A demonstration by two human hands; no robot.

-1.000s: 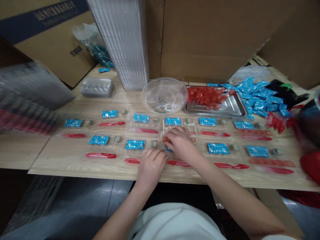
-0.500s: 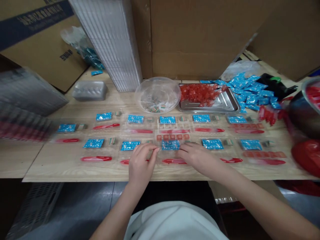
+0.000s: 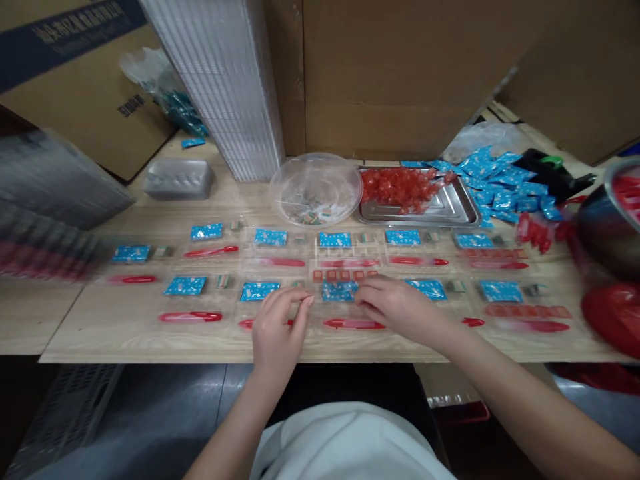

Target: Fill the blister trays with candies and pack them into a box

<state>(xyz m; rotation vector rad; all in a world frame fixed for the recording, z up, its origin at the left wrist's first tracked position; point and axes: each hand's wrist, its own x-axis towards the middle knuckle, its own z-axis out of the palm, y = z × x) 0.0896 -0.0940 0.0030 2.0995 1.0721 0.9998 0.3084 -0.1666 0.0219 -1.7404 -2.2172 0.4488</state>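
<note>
Wood-grain table [image 3: 100, 333], clear blister trays [image 3: 253, 267]

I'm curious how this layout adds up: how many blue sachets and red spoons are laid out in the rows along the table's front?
Blue sachets: 11
Red plastic spoons: 11
Total: 22
A few are partly covered by the left hand and right hand.

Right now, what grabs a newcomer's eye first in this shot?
The heap of red candies on the steel tray at the back of the table stands out first, with the loose pile of blue sachets just to its right. Nearer the front, rows of blue sachets and red plastic pieces run across the table. The left hand and right hand sit mid-row, on either side of a blue sachet.
</note>
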